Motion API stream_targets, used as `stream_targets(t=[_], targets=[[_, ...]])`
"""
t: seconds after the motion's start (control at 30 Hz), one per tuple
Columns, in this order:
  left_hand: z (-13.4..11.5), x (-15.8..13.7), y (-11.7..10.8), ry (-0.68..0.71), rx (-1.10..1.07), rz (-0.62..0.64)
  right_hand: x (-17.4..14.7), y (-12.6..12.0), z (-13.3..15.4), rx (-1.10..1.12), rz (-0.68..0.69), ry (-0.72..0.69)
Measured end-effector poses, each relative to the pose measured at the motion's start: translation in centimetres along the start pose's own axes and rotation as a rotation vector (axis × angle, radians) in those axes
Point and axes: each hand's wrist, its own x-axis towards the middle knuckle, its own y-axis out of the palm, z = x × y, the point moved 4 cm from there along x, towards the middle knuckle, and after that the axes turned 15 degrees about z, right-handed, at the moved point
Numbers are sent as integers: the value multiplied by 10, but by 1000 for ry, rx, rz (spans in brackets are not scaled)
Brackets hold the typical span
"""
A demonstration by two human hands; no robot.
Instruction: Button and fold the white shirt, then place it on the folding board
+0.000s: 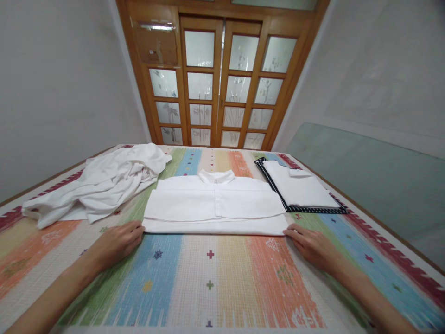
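A white collared shirt (187, 204) lies partly folded in the middle of the table, its collar at the far side and its lower part turned up over the front. At the near left corner of the shirt, my left hand (127, 236) is closed, pinching the folded edge. My right hand (302, 239) pinches the near right corner in the same way. The near edge runs straight between both hands. The fingertips are partly hidden at the cloth.
A crumpled white garment (114, 181) lies on the left. To the right rests a folded white garment (299, 188) on a black patterned cloth (313, 210). A striped colourful tablecloth (215, 287) covers the table. Behind stand wooden doors (222, 79); a pale green panel (375, 181) is at the right.
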Motion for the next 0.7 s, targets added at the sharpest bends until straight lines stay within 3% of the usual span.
stream_targets(t=[0.13, 0.23, 0.43, 0.57, 0.7], targets=[[-5, -18, -13, 33, -201, 113, -11, -19, 9, 330, 169, -38], [-6, -25, -25, -19, -343, 192, -16, -32, 9, 488, 259, 45], [15, -13, -32, -331, -625, -37, -6, -33, -27, 592, -29, 367], [17, 2, -25, -330, -840, -65, 12, -19, -41, 874, 55, 399], [16, 11, -27, -322, -968, -70, 26, -22, -41, 1082, 119, 428]])
